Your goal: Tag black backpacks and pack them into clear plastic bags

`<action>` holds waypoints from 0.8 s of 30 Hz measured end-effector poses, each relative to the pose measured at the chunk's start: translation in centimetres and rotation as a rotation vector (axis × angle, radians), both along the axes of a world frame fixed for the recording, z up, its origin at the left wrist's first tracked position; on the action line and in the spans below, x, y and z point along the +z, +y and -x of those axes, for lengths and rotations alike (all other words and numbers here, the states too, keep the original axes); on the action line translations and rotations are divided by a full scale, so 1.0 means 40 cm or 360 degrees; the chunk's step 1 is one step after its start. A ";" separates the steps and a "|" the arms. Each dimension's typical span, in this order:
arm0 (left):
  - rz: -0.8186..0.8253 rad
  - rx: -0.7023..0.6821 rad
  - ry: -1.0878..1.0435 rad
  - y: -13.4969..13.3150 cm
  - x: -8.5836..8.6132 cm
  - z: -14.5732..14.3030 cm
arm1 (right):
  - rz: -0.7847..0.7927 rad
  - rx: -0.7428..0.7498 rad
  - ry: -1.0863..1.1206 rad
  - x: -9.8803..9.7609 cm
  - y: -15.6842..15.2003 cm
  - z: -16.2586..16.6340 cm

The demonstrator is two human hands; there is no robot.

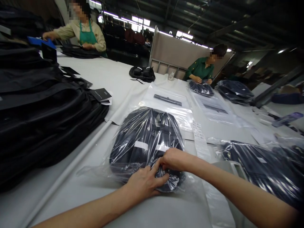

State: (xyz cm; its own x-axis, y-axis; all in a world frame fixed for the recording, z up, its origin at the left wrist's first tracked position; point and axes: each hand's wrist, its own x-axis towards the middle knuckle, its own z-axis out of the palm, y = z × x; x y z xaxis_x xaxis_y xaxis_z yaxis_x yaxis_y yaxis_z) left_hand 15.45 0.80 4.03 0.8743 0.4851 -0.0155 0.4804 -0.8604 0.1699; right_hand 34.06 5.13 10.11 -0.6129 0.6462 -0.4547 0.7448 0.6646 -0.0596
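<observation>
A black backpack [144, 136] lies inside a clear plastic bag [166, 107] on the white table [71, 196] in front of me. My left hand [144, 182] rests on the bag's near end, fingers pressed on the plastic over the backpack's lower edge. Just right of it, my right hand [174, 158] pinches the plastic film at the same near end. Both hands touch each other's fingertips there.
A tall stack of black backpacks [40, 107] fills the left side. More bagged backpacks [258, 171] lie at right. Empty plastic bags [213, 107] lie beyond. Two other people work at the far side, one at back left [83, 31], one at back right [204, 68].
</observation>
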 end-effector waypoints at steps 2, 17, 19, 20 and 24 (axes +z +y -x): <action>-0.0003 -0.0003 0.0009 0.001 -0.001 -0.002 | -0.0083 -0.0140 0.0006 -0.014 0.012 -0.014; 0.0059 -0.0054 0.0060 0.007 0.012 -0.001 | 0.0770 -0.1903 0.1910 -0.111 -0.143 0.031; 0.0148 -0.0096 -0.0002 0.015 0.029 0.010 | 0.0615 -0.2118 0.2037 -0.148 -0.139 0.040; 0.0227 -0.0141 -0.0061 0.023 0.040 0.018 | 0.0573 -0.2178 0.2087 -0.158 -0.136 0.042; 0.1031 -0.0181 -0.0563 0.078 0.066 0.047 | 0.0484 -0.2258 0.2236 -0.154 -0.140 0.038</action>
